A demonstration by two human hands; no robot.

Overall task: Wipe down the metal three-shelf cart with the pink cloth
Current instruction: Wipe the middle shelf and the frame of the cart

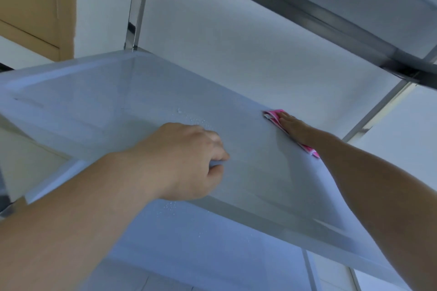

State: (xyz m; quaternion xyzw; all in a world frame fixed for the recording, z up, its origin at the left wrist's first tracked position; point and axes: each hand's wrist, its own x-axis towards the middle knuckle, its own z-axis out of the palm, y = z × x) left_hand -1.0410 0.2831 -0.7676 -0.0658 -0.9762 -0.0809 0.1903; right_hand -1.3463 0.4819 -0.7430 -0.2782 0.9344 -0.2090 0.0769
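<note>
We see the metal cart (142,92), middle shelf (248,160) wet with droplets (189,120). Our left hand (189,160) grips the shelf's near rim, fingers curled. Our right hand (295,127) lies flat, pressing the pink cloth (272,116) on the shelf's right edge.

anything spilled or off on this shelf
Yes: small water droplets sit on the middle shelf just beyond the left hand, which grips its near rim, with more on the shelf below. The right hand presses the pink cloth flat near the right edge, away from them.
</note>
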